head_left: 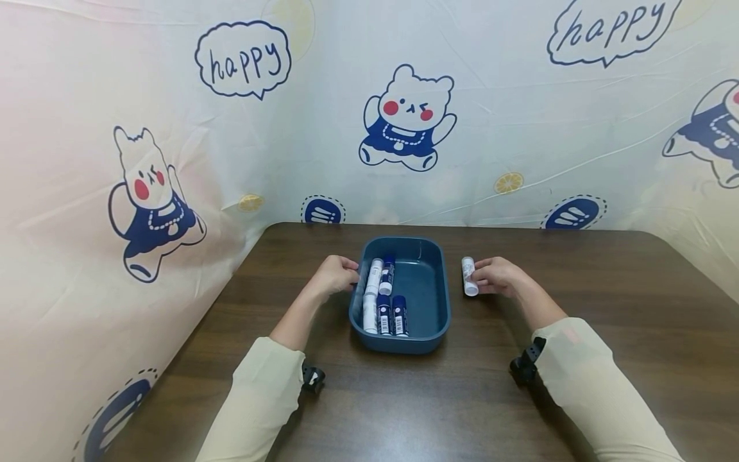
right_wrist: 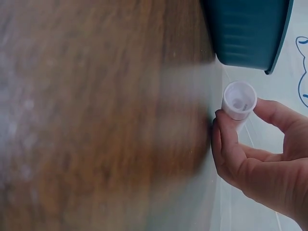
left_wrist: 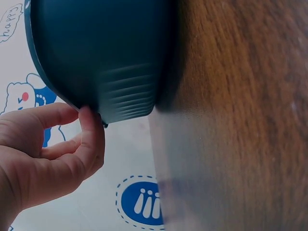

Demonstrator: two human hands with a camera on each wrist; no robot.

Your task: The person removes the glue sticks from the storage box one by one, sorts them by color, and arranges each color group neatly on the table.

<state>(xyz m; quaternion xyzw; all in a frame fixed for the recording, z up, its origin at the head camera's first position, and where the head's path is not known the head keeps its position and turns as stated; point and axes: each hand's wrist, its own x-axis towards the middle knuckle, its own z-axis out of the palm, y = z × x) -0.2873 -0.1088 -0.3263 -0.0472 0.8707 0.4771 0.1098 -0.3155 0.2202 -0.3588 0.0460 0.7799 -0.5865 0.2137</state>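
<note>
As our left hand (head_left: 335, 276) pinches the bin (head_left: 399, 345), our right hand (head_left: 498, 276) pinches the white tube (head_left: 467, 271), lying near-to-far, right of it.

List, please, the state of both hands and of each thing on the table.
Blue bin: upright, lidless, partly filled
Two white tubes: lying inside, end to end
Three blue-and-white tubes: lying inside
Outer white tube: held, outside the bin
Left hand: pinching the bin's edge
Right hand: gripping the outer white tube
</note>
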